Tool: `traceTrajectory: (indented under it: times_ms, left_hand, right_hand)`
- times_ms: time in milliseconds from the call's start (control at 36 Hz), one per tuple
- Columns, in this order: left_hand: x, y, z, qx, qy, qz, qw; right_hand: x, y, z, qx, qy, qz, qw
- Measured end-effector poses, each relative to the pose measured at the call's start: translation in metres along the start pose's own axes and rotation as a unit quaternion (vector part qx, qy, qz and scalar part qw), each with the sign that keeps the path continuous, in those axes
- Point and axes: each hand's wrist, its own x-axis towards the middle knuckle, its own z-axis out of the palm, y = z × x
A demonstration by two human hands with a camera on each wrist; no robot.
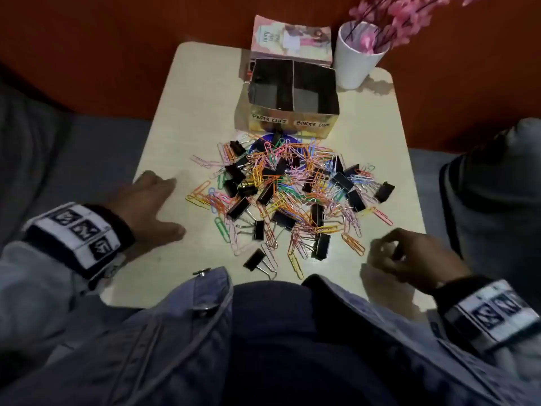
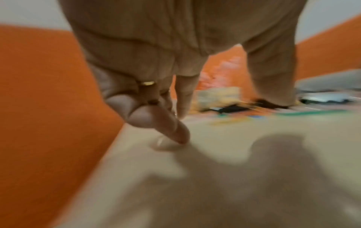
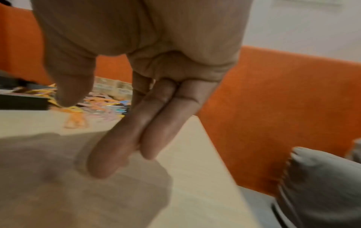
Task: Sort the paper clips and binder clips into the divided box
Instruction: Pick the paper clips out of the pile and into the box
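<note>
A mixed pile of coloured paper clips and black binder clips (image 1: 292, 194) lies spread over the middle of the cream table (image 1: 190, 112). Behind it stands the divided box (image 1: 292, 122), its front labelled PAPER CLIPS on the left and BINDER CLIPS on the right; both compartments look dark and empty. My left hand (image 1: 164, 205) is left of the pile, fingers spread, and one fingertip (image 2: 180, 135) touches the tabletop. My right hand (image 1: 386, 253) hovers at the pile's near right corner with its fingers (image 3: 121, 138) loosely curled, holding nothing. One binder clip (image 1: 254, 259) lies apart at the front.
A white cup of pink flowers (image 1: 355, 60) stands right of the box, and a pink packet (image 1: 292, 36) leans behind it. A purple disc (image 1: 260, 143) shows under the pile's far edge. A grey cushion (image 1: 491, 186) is past the table's right edge.
</note>
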Motion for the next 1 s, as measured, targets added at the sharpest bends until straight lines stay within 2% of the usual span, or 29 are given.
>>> traceTrajectory:
  times_ms: [111, 250, 333, 444, 500, 639, 722, 861, 1000]
  left_hand:
    - [0.005, 0.034, 0.009, 0.060, -0.029, 0.008, 0.998]
    - [0.024, 0.056, 0.005, 0.054, 0.006, 0.000, 0.999]
    - [0.035, 0.062, -0.001, 0.059, 0.022, -0.002, 0.998]
    - [0.051, 0.061, -0.013, 0.068, -0.006, -0.013, 0.998]
    - [0.055, 0.063, -0.020, 0.068, -0.019, -0.019, 0.997]
    - [0.053, 0.067, -0.016, 0.021, 0.005, -0.012, 1.000]
    - [0.048, 0.069, -0.009, -0.013, 0.009, 0.002, 1.000]
    - [0.038, 0.074, -0.005, -0.029, -0.026, 0.011, 0.999]
    - [0.038, 0.078, -0.003, -0.025, 0.000, 0.006, 1.000]
  right_hand:
    - [0.014, -0.030, 0.010, -0.054, -0.014, 0.016, 0.998]
    - [0.036, -0.038, 0.019, -0.049, 0.024, 0.029, 0.998]
    - [0.042, -0.037, 0.017, -0.022, 0.074, 0.039, 0.996]
    - [0.042, -0.033, 0.014, -0.021, 0.111, 0.053, 0.992]
    - [0.046, -0.031, 0.012, -0.013, 0.101, 0.062, 0.993]
    - [0.055, -0.028, 0.005, -0.007, 0.044, 0.070, 0.997]
    - [0.055, -0.033, 0.007, 0.025, 0.046, 0.065, 0.997]
    - [0.057, -0.048, 0.014, 0.022, 0.050, 0.048, 0.997]
    - [0.063, -0.058, 0.014, 0.014, 0.045, 0.038, 0.998]
